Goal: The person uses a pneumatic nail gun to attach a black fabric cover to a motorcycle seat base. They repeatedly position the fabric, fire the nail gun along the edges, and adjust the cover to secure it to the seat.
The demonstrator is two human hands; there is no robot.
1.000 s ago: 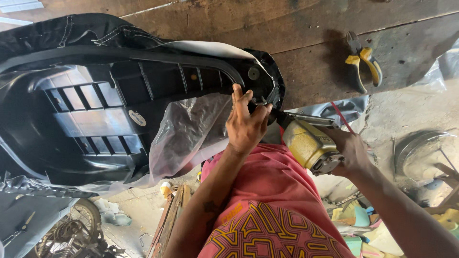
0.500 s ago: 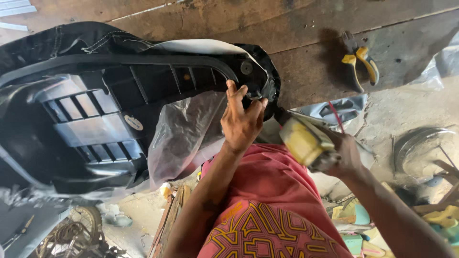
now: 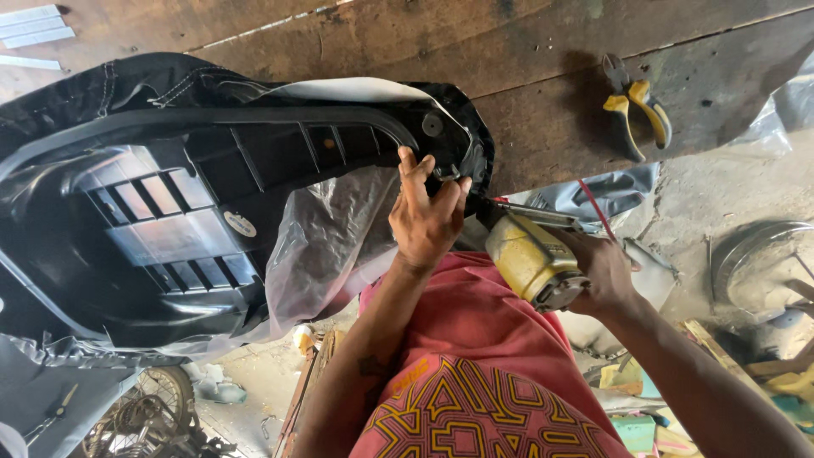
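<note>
seat base (image 3: pixel 170 220): left edge cut off | stapler (image 3: pixel 530 259) nose: hidden behind left hand (image 3: pixel 426 222)

We see a pair of pliers (image 3: pixel 634 108) with yellow and black handles lying on the dark wooden table (image 3: pixel 543 51), well apart from the rest. A few pale metal strips (image 3: pixel 32 25) sit at the table's far corner. Below, on the floor, lie a spoked wheel (image 3: pixel 161 399), a round metal rim (image 3: pixel 759 263) and coloured scraps (image 3: pixel 636 424).
</note>
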